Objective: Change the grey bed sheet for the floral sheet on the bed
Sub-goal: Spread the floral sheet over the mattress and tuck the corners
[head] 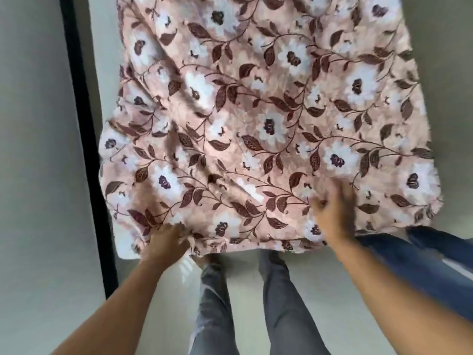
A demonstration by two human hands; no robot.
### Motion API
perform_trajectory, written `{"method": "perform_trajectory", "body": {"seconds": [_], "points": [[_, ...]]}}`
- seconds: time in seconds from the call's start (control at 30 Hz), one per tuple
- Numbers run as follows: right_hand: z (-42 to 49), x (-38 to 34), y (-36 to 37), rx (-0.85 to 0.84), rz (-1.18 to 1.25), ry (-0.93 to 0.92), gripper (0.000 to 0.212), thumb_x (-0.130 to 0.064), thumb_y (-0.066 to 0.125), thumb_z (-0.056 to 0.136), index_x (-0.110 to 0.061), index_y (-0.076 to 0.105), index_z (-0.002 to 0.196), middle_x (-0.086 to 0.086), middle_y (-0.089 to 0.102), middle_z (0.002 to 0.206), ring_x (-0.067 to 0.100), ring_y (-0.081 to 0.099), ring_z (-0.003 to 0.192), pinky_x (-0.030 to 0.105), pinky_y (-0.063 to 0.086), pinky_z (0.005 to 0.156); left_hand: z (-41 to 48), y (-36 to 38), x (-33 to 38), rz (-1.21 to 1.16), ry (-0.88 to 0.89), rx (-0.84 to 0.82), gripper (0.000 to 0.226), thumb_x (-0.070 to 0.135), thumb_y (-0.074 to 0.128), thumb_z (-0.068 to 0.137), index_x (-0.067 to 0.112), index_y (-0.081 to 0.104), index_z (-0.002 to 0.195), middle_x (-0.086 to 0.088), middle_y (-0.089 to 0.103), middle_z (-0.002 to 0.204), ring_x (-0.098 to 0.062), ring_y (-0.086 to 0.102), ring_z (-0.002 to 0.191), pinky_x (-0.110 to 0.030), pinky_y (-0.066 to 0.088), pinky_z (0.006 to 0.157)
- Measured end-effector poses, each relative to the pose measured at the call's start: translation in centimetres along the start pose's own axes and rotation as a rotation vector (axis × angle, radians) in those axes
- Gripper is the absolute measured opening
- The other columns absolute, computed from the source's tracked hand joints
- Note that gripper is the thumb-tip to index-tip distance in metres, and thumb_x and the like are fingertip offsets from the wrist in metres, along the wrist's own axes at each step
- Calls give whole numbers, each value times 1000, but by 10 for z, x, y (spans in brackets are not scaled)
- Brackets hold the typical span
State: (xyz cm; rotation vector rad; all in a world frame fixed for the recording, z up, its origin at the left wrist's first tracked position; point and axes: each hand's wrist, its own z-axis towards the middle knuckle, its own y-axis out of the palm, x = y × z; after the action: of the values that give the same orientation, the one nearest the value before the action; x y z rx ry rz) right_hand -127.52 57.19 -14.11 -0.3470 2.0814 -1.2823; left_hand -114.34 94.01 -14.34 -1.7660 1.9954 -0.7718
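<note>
The floral sheet (256, 111) lies spread over the bed, pink with white flowers and brown leaves, and it covers nearly all the top that is seen. It has many wrinkles, most of them running away from the left hand (166, 242) toward the far side.

The left hand grips the near edge of the floral sheet, with the fingers curled into the cloth, and the fabric is bunched just beside them. Just to the left of this hand a white corner of the mattress (122, 252) shows from under the sheet.

The right hand (332, 213) rests on top of the floral sheet, a little farther in from the near edge than the left hand. It is blurred, so I cannot tell if its fingers are flat or holding the cloth.

To the right of the right hand, near the forearm, a blue cloth (422, 265) lies at the edge of the bed. Between and below the two hands are the person's legs in grey trousers (281, 303), standing on a pale floor (320, 290). Well to the left of the left hand a black strip (84, 124) runs upright.
</note>
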Motion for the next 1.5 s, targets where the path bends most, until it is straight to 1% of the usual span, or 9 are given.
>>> {"method": "perform_trajectory", "body": {"seconds": [0.13,0.3,0.5,0.67,0.8,0.97,1.23,1.37,1.5], "points": [[7,-75,60,-329,-210,-454,71,-31,78,86,-16,47,148,20,40,156,41,37,142,52,38,112,21,-9,-21,-481,-385,382,73,56,56,93,7,41,145,-21,41,145,-40,40,133,-54,36,109],[33,-103,83,-383,-544,-450,55,-26,70,92,-19,52,143,16,50,139,35,52,121,42,52,95,47,-29,-63,-580,-747,443,71,46,67,90,4,39,139,-24,37,144,-44,34,133,-55,37,103],[28,-136,84,-657,-879,-414,28,-23,50,98,-24,60,124,5,67,118,27,67,100,34,55,80,55,-29,-115,-830,-699,535,6,13,51,95,8,55,96,-23,62,110,-43,61,102,-39,41,76],[7,-182,91,-850,-1198,-353,36,-25,46,97,-19,63,127,4,68,122,22,67,105,31,53,81,14,-3,-165,-1149,-1123,585,40,1,51,95,-2,45,134,-29,56,132,-44,55,122,-45,44,98],[-21,-250,123,-665,-939,-542,24,-22,45,101,-21,62,118,4,67,121,20,65,92,32,49,72,10,7,-186,-1405,-1211,675,36,1,45,96,-3,43,131,-30,55,132,-44,55,121,-45,42,100],[-68,-338,182,-664,-660,-1066,54,-27,63,97,-16,41,145,9,54,135,21,64,98,38,60,78,10,-3,-243,-1452,-1242,905,35,5,43,96,2,45,131,-26,59,127,-42,59,114,-45,45,95],[-121,-387,257,-788,-790,-1272,64,-16,59,95,-27,31,152,12,18,166,35,49,133,49,54,95,-19,-14,-234,-1252,-757,546,27,12,48,104,4,50,130,-21,59,127,-41,55,120,-36,34,80],[-126,-376,258,-740,-782,-1383,37,-33,38,102,-21,50,135,10,52,142,32,57,115,44,51,87,-12,10,-183,-1254,-977,544,50,27,61,98,6,45,141,-16,46,142,-35,39,134,-39,27,105],[-129,-372,260,-696,-806,-1430,13,-8,53,93,-12,59,104,8,60,102,27,57,89,36,46,65,14,69,-159,-1703,-1250,352,54,39,67,92,3,52,129,-19,55,133,-38,51,124,-44,42,105]]}}
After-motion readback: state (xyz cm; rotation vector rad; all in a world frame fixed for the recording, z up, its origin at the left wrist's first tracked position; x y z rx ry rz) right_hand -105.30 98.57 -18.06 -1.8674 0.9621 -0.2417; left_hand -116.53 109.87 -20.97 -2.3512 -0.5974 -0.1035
